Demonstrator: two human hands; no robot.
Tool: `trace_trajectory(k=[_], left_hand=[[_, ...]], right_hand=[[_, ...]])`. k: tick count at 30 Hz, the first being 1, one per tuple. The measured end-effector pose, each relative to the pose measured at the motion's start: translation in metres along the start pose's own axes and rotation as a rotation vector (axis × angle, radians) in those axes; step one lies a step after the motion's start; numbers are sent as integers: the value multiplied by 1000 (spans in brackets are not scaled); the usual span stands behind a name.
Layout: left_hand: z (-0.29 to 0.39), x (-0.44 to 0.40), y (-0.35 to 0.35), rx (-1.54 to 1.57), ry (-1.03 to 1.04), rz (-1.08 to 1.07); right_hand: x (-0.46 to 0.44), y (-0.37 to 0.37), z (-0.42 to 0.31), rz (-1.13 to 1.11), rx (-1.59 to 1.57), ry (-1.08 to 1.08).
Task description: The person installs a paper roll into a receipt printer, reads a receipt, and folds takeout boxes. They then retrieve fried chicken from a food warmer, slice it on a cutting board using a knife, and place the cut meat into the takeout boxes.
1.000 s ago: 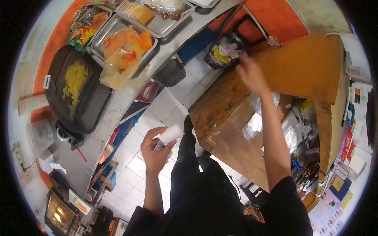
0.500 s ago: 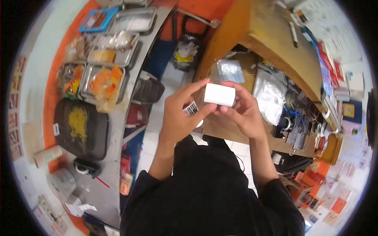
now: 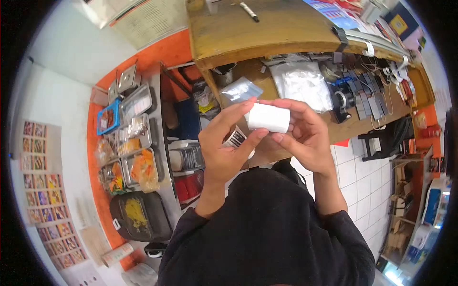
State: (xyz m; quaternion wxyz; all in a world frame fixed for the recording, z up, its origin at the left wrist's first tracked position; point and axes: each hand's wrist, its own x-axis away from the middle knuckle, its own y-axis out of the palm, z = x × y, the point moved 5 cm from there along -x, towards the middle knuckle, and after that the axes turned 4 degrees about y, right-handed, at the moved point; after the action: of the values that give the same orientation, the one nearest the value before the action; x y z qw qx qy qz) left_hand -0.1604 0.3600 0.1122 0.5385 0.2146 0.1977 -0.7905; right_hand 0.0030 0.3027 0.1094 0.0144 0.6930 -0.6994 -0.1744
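A plain white paper roll, smooth, cylindrical and tilted slightly, is held up at the near side of the wooden table, left grip and right grip both grasping it.

White walls with an orange band, white tiled floor, wooden desk, metal counter.

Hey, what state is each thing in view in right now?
White roll: held, not set down
Left hand: closed on the roll
Right hand: closed on the roll
Marker: lying down; cap unclear
Black tray: uncovered, yellow food on it
Plastic packaging: lying flat
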Motion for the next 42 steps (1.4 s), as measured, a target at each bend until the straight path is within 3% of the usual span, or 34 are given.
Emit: trace_trajectory(k=[4, 7, 11, 13, 16, 20, 26, 32, 37, 42], left_hand=[[9, 0, 20, -31, 11, -86], [27, -5, 28, -276, 260, -136], [33, -1, 38, -290, 236, -94], [29, 3, 41, -290, 205, -61], [32, 2, 48, -320, 332, -28], [51, -4, 57, -276, 378, -189], [59, -11, 64, -165, 348, -400], [60, -2, 65, -258, 370, -386], [50, -2, 71, -269, 635, -207], [46, 0, 78, -245, 639, -247]], right_hand=[[18, -18, -13, 74, -73, -50], [28, -27, -17, 101, -68, -53], [37, -33, -19, 141, 4, -116], [40, -32, -26, 210, 131, -182], [46, -36, -38, 257, 463, -266], [51, -31, -57, 254, 764, -400], [60, -33, -67, 152, 744, -269], [68, -43, -63, 159, 693, -236], [74, -53, -54, 164, 609, -228], [81, -60, -54, 139, 587, -42]])
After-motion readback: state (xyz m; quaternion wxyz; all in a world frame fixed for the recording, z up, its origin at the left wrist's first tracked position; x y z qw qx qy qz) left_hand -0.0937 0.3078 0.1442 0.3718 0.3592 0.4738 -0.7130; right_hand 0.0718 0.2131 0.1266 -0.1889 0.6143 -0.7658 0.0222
